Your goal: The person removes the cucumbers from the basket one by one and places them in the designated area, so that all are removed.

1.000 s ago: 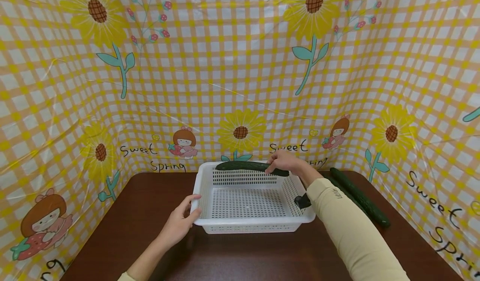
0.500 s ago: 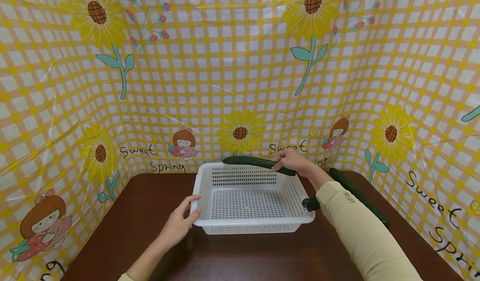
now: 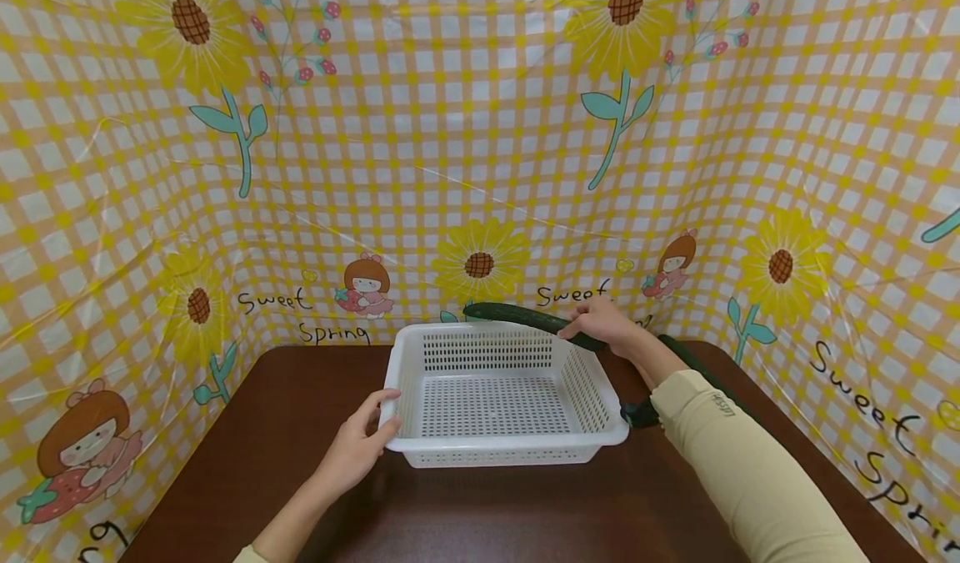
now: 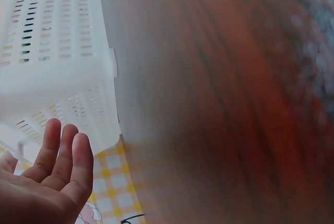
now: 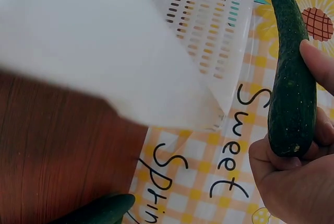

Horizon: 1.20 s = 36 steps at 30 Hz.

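Note:
A dark green cucumber point(image 3: 510, 314) is held in my right hand point(image 3: 602, 327), over the back right part of the rim of a white plastic basket point(image 3: 510, 444). Thumb and fingers grip the cucumber near one end; its other end points left, tilted slightly up, as the right wrist view also shows the cucumber point(image 5: 292, 78). At the basket's left rim, my left hand point(image 3: 358, 442) holds on with thumb and index finger. The other fingers point(image 4: 82, 164) spread loosely beside the basket wall in the left wrist view. No cucumber lies inside the basket.
Another cucumber point(image 3: 686, 359) lies on the brown table point(image 3: 300, 404) to the right, mostly hidden behind my right sleeve; its tip point(image 5: 122, 203) shows in the right wrist view. A checked, flower-printed cloth point(image 3: 405, 171) walls the table at the back and sides.
My right hand has moved right and slightly up with the cucumber, whose left end has risen above the basket's back rim. The left hand and basket stay in place.

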Each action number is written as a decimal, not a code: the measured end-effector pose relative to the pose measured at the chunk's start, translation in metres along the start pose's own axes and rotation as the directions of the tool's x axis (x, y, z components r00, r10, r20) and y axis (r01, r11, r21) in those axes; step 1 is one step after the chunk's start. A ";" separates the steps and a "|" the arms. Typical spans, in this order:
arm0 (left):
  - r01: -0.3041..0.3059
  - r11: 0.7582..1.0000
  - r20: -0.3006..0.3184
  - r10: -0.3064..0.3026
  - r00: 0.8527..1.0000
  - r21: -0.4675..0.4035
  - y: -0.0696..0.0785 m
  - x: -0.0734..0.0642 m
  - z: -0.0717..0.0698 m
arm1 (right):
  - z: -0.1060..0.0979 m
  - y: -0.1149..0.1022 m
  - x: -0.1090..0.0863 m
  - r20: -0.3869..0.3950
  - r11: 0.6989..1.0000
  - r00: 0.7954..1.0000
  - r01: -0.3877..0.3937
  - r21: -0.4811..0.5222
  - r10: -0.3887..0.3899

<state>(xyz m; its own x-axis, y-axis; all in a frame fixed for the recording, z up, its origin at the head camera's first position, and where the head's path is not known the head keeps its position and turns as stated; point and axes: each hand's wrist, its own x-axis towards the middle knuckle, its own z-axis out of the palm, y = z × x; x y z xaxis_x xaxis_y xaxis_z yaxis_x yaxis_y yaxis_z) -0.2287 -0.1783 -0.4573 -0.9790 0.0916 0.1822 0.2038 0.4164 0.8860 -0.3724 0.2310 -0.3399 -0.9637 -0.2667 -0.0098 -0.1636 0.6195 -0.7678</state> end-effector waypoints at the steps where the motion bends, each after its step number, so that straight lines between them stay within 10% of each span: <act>1: 0.001 1.000 -0.001 -0.001 1.000 0.001 0.000 0.000 0.000 | -0.001 0.000 -0.001 -0.015 1.000 1.000 0.005 -0.005 -0.005; 36: 0.000 1.000 0.014 0.000 1.000 -0.012 0.000 0.000 -0.001 | -0.025 0.028 -0.038 -0.169 0.985 0.972 -0.154 0.075 0.164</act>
<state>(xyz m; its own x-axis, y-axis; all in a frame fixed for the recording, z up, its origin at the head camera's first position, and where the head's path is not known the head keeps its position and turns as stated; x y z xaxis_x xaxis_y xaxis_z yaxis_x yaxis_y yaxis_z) -0.2290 -0.1794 -0.4565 -0.9788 0.1042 0.1765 0.2039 0.4053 0.8912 -0.3455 0.2767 -0.3454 -0.9991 -0.0324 -0.0273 0.0026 0.5962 -0.8028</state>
